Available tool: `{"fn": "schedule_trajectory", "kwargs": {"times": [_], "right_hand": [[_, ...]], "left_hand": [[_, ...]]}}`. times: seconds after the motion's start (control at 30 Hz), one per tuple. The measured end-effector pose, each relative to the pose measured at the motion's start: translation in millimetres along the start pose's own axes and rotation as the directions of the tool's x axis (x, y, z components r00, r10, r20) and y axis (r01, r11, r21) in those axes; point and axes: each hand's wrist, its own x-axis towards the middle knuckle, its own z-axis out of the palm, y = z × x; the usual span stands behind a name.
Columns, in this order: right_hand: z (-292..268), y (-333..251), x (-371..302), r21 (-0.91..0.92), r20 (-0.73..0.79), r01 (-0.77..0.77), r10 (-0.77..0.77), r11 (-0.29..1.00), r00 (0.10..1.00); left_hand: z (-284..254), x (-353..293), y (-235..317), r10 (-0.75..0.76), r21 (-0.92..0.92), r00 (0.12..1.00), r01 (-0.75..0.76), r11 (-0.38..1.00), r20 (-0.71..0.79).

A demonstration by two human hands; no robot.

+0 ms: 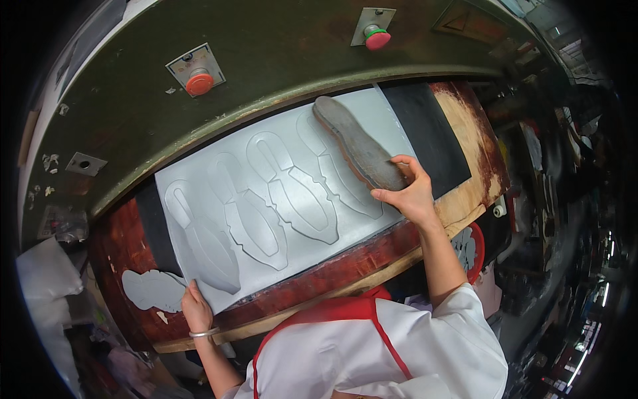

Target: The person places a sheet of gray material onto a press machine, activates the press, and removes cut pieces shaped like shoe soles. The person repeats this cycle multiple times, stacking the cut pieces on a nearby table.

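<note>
1. Grey sheet (292, 199) is lying flat on the wooden press bed (465, 133), carrying four shoe-shaped cut outlines side by side.
2. Right hand (409, 193) is gripping the near end of the shoe-shaped cutting die (355, 143), fingers curled over its edge; the die is resting on the sheet's far right part.
3. Left hand (196, 307) is pressing the sheet's near left corner, fingers narrow and lying flat on it.
4. Loose grey cut piece (151, 290) is lying just left of that hand.
5. Two red buttons (199, 83) are sitting on the green press head (279, 53) above.
</note>
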Motion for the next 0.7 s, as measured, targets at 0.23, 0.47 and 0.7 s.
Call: {"fn": "schedule_trajectory", "kwargs": {"times": [0.23, 0.47, 0.7], "right_hand": [[-11, 38, 28, -0.517, -0.177, 0.293, -0.436, 0.804, 0.883], [-4, 62, 45, -0.461, -0.252, 0.298, -0.446, 0.836, 0.859], [10, 55, 95, -0.296, -0.269, 0.276, -0.357, 0.915, 0.894]], "left_hand": [[4, 12, 0, 0.056, 0.117, 0.997, -0.061, 0.991, 0.048], [3, 7, 10, 0.143, 0.067, 0.981, -0.135, 0.989, -0.134], [20, -1, 31, 0.142, -0.122, 0.961, -0.174, 0.977, -0.236]]}}
